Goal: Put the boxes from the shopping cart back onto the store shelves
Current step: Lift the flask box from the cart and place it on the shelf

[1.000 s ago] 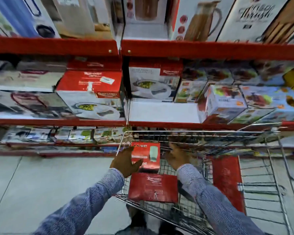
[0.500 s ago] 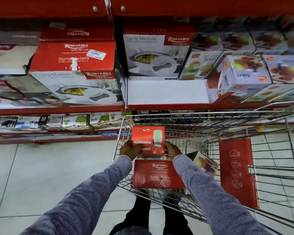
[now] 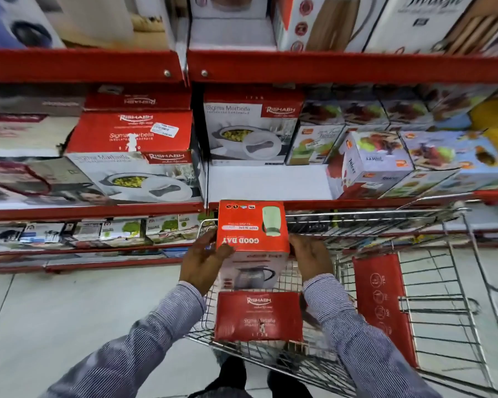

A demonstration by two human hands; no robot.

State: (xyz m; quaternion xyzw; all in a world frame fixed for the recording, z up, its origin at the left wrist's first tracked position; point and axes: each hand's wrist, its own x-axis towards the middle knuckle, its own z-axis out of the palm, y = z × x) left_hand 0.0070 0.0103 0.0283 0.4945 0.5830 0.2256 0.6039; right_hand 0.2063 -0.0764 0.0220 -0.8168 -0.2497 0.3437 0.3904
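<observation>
Shopper's left hand and right hand clamping a red Good Day box from either side, holding it above the wire shopping cart, red Rishabh box lying in the cart below, bare shelf space showing just behind.

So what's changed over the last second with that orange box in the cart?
Both hands, left hand and right hand, closed on the orange box and lifted it out of the cart toward the shelf gap. The red Rishabh box stayed in the cart.
</observation>
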